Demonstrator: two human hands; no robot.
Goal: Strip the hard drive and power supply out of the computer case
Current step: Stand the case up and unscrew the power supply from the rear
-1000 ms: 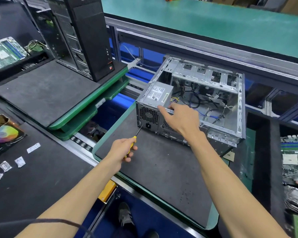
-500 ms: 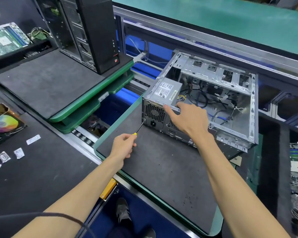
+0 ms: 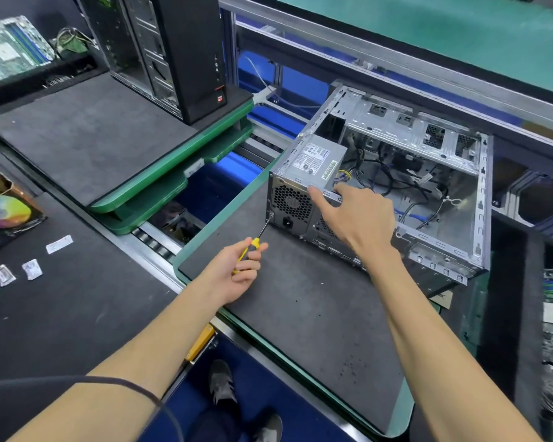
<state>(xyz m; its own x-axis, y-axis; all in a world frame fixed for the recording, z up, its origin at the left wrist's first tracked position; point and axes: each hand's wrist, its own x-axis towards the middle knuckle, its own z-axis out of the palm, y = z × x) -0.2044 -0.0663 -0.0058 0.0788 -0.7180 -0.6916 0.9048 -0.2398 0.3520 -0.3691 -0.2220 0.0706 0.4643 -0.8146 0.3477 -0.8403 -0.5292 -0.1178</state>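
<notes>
An open silver computer case [image 3: 454, 237] lies on its side on a dark foam mat. The grey power supply [image 3: 313, 161] sits in its near left corner, label up, with black cables [image 3: 383, 177] trailing behind it. My left hand [image 3: 237, 269] grips a yellow-handled screwdriver [image 3: 253, 245], whose tip meets a screw at the lower left of the case's rear panel. My right hand [image 3: 355, 215] rests on the case's top rear edge, fingers spread, steadying it. No hard drive can be made out.
The green-rimmed tray [image 3: 201, 247] under the case sits over a roller conveyor. A black tower PC [image 3: 179, 49] stands on a second tray at the back left. Circuit boards [image 3: 10, 49] lie far left and far right. Small packets [image 3: 29, 269] lie on the left bench.
My left hand has moved forward and brought the screwdriver tip up to the screw on the rear panel. My right hand stays on the case edge. The camera has shifted closer.
</notes>
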